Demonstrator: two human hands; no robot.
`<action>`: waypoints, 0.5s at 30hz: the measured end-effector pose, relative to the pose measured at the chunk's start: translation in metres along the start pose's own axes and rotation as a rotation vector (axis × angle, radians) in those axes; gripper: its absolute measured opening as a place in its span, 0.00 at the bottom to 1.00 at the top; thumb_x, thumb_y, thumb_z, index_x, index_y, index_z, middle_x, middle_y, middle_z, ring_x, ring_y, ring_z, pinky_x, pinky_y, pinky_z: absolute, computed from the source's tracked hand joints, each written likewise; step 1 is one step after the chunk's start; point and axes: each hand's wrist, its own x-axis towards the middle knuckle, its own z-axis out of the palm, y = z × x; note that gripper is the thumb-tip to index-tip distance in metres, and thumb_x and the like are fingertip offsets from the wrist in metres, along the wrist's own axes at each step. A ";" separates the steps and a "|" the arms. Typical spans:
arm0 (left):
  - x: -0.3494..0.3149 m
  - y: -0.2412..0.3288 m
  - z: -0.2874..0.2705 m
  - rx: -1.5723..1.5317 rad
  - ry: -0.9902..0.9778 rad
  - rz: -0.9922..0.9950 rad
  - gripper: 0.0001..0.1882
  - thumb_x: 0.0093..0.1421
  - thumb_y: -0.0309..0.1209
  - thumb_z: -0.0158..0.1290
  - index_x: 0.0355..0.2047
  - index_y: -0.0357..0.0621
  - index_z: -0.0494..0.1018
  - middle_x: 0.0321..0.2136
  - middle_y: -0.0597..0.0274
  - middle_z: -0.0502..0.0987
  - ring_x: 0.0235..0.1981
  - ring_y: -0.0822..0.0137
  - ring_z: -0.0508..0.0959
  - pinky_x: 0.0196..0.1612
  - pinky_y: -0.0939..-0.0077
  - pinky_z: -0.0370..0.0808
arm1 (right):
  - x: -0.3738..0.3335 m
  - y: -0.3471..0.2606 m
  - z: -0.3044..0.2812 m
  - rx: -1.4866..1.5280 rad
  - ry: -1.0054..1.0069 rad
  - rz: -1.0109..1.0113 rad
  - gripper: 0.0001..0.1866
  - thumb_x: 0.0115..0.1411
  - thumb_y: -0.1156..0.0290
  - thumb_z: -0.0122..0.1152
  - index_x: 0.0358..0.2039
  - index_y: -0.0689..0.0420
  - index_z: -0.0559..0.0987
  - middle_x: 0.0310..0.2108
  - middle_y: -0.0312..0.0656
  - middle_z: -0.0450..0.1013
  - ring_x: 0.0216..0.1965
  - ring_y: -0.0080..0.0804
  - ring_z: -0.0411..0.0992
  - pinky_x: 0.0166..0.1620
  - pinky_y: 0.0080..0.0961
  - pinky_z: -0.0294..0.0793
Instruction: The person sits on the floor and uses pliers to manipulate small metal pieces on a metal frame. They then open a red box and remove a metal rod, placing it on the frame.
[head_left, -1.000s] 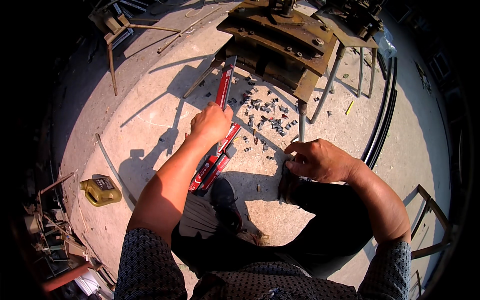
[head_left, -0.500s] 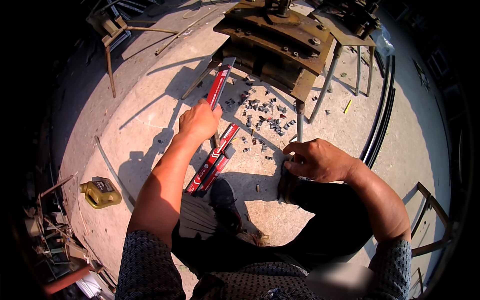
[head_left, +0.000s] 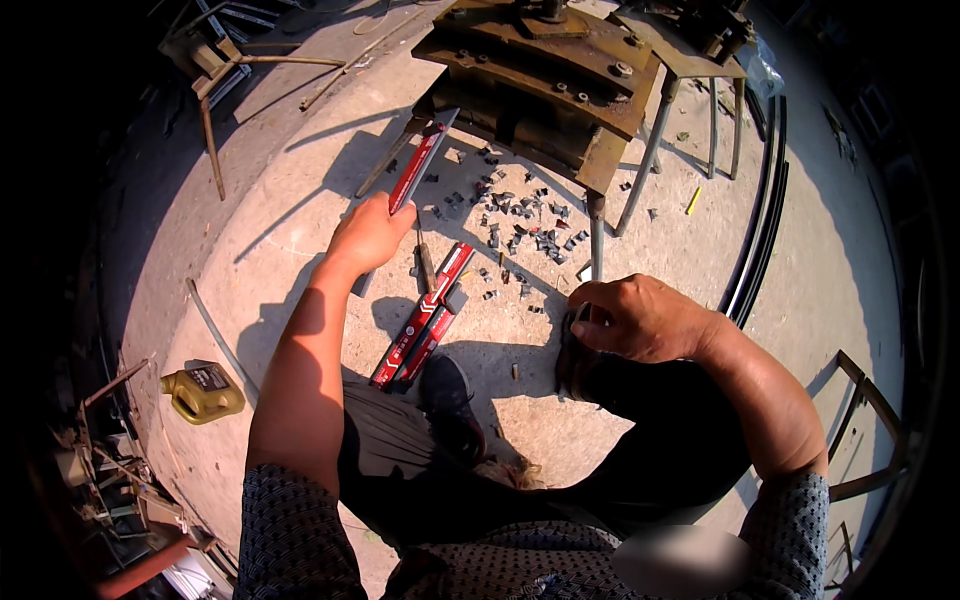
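Observation:
My left hand (head_left: 370, 238) is closed around a long, narrow metal strip with a red printed face (head_left: 418, 172). Its far end touches or overlaps the front edge of the rusty steel machine (head_left: 540, 100); I cannot tell which. Below that hand, more red-faced strips (head_left: 420, 320) lie together in a slanting stack, and a thin rod-like tool with a dark handle (head_left: 427, 270) lies against them. Over my right knee, my right hand (head_left: 640, 318) hangs with loosely bent fingers, the thumb apart from the forefinger. Nothing shows between them; the palm side is hidden.
Small dark metal offcuts (head_left: 525, 215) litter the concrete under the machine. An olive-gold jug (head_left: 205, 392) stands at left. Long black bars (head_left: 765, 230) lie at right, near a yellow stick (head_left: 693, 201). A metal frame (head_left: 865, 390) stands lower right; scrap (head_left: 120, 480) is piled lower left.
My left hand has drawn the strip slightly back and to the left, and the dark-handled tool shows more fully. My right hand stays nearly still. The view has shifted slightly.

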 end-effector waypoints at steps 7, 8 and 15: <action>-0.001 0.000 0.005 0.197 0.098 -0.003 0.27 0.74 0.51 0.48 0.48 0.33 0.75 0.41 0.34 0.84 0.47 0.36 0.84 0.54 0.46 0.78 | -0.001 0.003 -0.001 0.008 -0.004 -0.011 0.19 0.71 0.59 0.61 0.50 0.62 0.78 0.33 0.59 0.81 0.40 0.58 0.82 0.45 0.46 0.80; 0.000 0.001 0.006 0.205 0.094 -0.004 0.27 0.74 0.51 0.48 0.48 0.33 0.75 0.40 0.33 0.84 0.46 0.35 0.83 0.52 0.45 0.78 | -0.001 0.003 -0.001 0.003 -0.009 0.001 0.19 0.71 0.58 0.60 0.50 0.62 0.78 0.33 0.59 0.81 0.40 0.58 0.82 0.45 0.46 0.80; 0.004 0.001 0.003 0.145 -0.009 -0.005 0.27 0.77 0.50 0.44 0.48 0.33 0.74 0.41 0.32 0.83 0.46 0.33 0.83 0.51 0.43 0.78 | -0.005 -0.002 -0.004 0.014 -0.038 0.056 0.18 0.72 0.57 0.60 0.49 0.62 0.77 0.31 0.58 0.80 0.39 0.59 0.81 0.45 0.48 0.79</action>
